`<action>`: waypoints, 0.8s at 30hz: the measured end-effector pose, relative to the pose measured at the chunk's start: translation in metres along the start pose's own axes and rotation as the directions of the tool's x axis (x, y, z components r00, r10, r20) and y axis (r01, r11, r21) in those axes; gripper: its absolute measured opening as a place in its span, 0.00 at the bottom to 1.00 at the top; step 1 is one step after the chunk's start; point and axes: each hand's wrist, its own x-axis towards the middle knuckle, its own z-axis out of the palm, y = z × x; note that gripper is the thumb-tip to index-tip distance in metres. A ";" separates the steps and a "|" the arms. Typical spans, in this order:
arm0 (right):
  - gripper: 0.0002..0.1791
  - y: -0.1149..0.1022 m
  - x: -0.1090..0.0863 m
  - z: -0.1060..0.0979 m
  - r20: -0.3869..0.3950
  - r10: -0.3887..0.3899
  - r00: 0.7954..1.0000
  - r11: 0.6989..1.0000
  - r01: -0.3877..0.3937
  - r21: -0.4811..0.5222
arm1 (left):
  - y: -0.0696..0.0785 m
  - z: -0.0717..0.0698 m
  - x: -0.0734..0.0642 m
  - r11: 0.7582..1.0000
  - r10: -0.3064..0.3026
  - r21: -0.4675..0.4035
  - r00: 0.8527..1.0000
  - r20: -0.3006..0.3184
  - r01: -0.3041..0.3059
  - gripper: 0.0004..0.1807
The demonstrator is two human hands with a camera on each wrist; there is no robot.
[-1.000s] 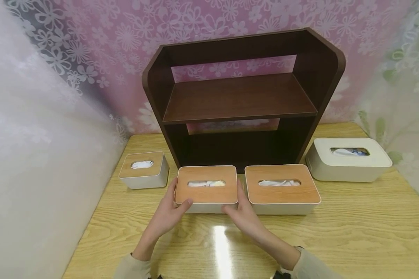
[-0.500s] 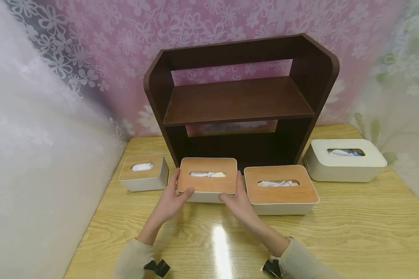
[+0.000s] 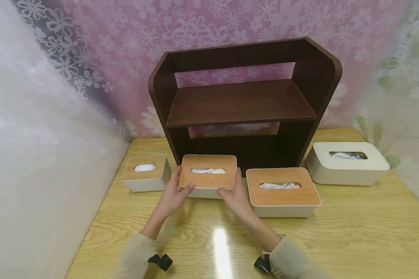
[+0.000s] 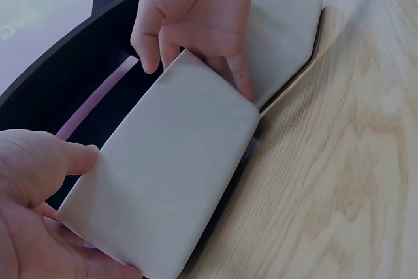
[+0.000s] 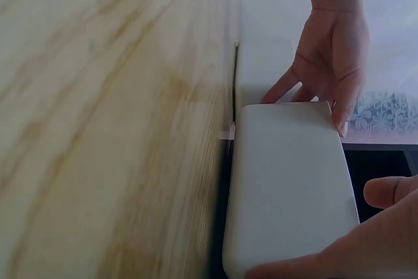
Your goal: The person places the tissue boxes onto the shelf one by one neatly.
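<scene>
A white tissue box (image 3: pixel 209 180) with a wood-look lid and tissue in its slot is held from both ends. My left hand (image 3: pixel 171 197) grips its left end, thumb over the front edge of the lid. At the other end my right hand (image 3: pixel 235 199) does likewise, its thumb at the front right corner. In the left wrist view the box's plain front face (image 4: pixel 163 161) lies between both hands, a dark strip showing along its lower edge. The box overlaps the lower opening of the dark brown two-tier shelf (image 3: pixel 241 102) behind it.
Right of the held box stands another wood-lidded tissue box (image 3: pixel 283 197). A smaller one (image 3: pixel 144 176) is at the left, beside the shelf. An all-white tissue box (image 3: pixel 349 164) stands at the right. Floral curtains (image 3: pixel 132 77) hang behind the wooden table (image 3: pixel 363 232).
Both hands have moved the held tissue box forward, toward the shelf, and its front edge now stands farther back than that of the box on the right. The grip looks the same.
</scene>
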 end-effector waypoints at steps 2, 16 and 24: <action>0.57 0.000 0.002 0.000 -0.011 0.003 1.000 1.000 -0.003 0.013 | 0.000 0.001 0.001 1.000 -0.007 -0.009 1.000 -0.015 0.007 0.47; 0.52 0.006 0.009 0.003 -0.120 -0.070 0.990 0.987 0.086 0.136 | -0.003 0.008 0.008 0.997 -0.014 0.071 1.000 -0.017 0.015 0.53; 0.53 0.007 -0.009 0.008 -0.123 -0.136 0.983 0.990 0.139 0.015 | -0.002 0.012 0.006 0.998 -0.024 0.054 0.992 -0.127 0.031 0.50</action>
